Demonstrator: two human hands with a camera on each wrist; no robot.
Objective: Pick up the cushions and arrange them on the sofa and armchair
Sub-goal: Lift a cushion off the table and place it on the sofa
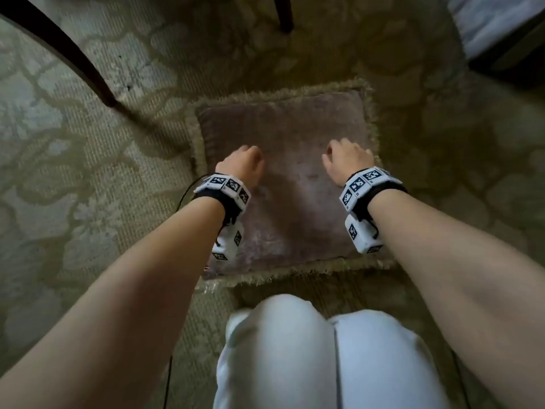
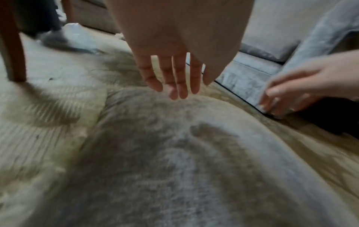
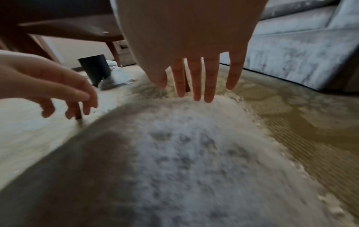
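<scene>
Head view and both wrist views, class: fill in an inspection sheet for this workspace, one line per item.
Surface: patterned carpet, cushion lying flat on it.
Job's things: one purple fringed cushion, not lifted; grey sofa beyond it.
Clutter: pale crumpled thing and dark cylinder on the floor, unclear.
Grippers: left hand and right hand over the cushion, fingers extended, gripping nothing.
Cables: thin black cable from the left wristband.
Surroundings: dark wooden furniture leg; the person's knees.

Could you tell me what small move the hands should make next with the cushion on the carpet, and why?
Probably lower both hands and grip the cushion's side edges: the left hand and right hand hover open above it, holding nothing.
</scene>
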